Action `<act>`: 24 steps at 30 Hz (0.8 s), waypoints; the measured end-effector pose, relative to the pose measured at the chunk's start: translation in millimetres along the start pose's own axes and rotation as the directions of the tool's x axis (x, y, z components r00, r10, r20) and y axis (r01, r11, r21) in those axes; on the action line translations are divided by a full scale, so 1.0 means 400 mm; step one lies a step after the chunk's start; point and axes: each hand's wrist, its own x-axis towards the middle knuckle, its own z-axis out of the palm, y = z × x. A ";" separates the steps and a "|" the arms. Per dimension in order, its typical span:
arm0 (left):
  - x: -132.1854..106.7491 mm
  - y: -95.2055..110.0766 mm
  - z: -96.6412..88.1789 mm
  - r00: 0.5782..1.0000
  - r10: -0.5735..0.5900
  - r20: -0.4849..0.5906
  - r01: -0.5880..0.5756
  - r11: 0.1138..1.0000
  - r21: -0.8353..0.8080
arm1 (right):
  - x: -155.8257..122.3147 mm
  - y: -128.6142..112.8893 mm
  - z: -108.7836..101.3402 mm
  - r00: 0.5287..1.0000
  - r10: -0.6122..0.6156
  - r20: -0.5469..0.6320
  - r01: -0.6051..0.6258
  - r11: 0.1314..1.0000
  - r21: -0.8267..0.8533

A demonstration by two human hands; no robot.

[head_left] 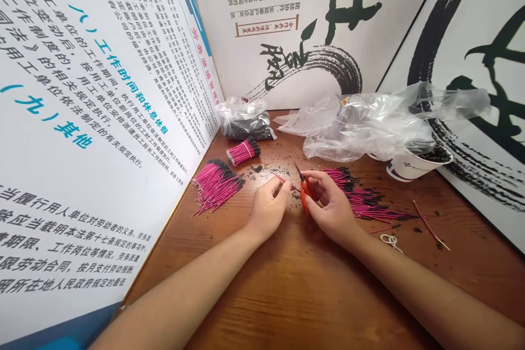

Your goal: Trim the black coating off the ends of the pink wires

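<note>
Pinched between the fingers of my left hand (268,205) is a thin pink wire (278,176), its one end pointing up and left and its other end toward my right hand. My right hand (330,202) grips small cutters with orange handles (304,196); their narrow metal jaws point up and left, close to the wire. A loose pile of pink wires with black ends (217,186) lies left of my left hand. Another pile of such wires (365,197) spreads beyond and to the right of my right hand, partly hidden by it.
A banded wire bundle (243,151) and a bag of black pieces (246,120) stand at the back left. Clear plastic bags (369,123) and a paper cup (418,165) sit back right. Black bits, a rubber band (391,241) and a single wire (430,224) lie on the wooden table (262,295). Printed panels enclose it.
</note>
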 end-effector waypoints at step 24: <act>-0.013 0.009 -0.003 0.963 0.169 0.212 -0.234 0.911 0.339 | -0.006 -0.002 -0.011 1.000 0.008 -0.011 -0.009 0.999 -0.035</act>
